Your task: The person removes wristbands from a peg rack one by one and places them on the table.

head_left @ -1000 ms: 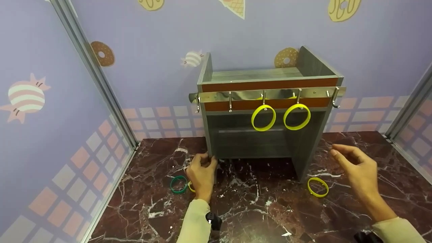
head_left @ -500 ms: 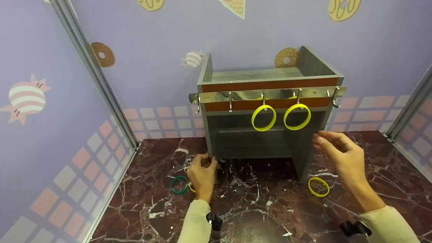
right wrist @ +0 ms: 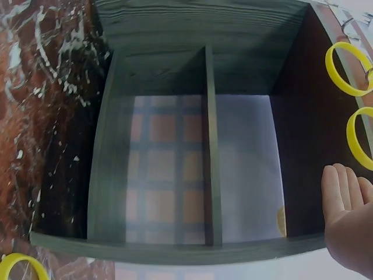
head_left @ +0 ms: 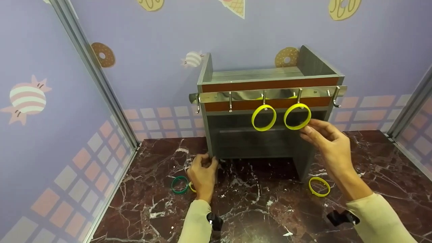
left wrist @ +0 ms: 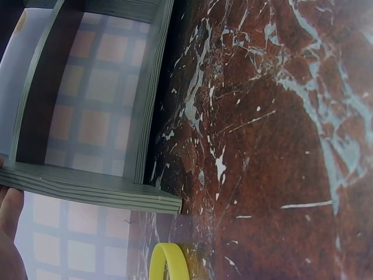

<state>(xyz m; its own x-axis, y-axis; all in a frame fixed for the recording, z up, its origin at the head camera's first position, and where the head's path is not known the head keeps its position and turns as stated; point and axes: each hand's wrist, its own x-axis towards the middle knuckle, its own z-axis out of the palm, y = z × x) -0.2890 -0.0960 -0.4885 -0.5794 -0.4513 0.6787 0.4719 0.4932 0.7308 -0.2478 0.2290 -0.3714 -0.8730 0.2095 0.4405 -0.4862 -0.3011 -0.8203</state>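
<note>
A grey wooden shelf unit (head_left: 249,145) stands on the marbled table. Its metal hook rail (head_left: 246,96) carries two yellow rings, a left ring (head_left: 253,118) and a right ring (head_left: 286,118), each hanging from a hook. My left hand (head_left: 202,173) grips the shelf's left side panel (left wrist: 93,185) low down, thumb and fingers on either side. My right hand (head_left: 332,150) is raised beside the right hanging ring, fingertips at its lower right edge; contact is unclear. In the right wrist view the right hand's fingers (right wrist: 344,186) look straight and hold nothing.
On the table lie a green ring (head_left: 172,185) and a partly hidden yellow ring (head_left: 192,187) by the left hand. Another yellow ring (head_left: 311,191) lies near the shelf's right foot. A patterned wall (head_left: 152,77) rises behind, with a side panel (head_left: 60,111) at left.
My right hand has moved left and up, from beyond the shelf's right side to the right hanging ring. The left hand stays on the side panel.
</note>
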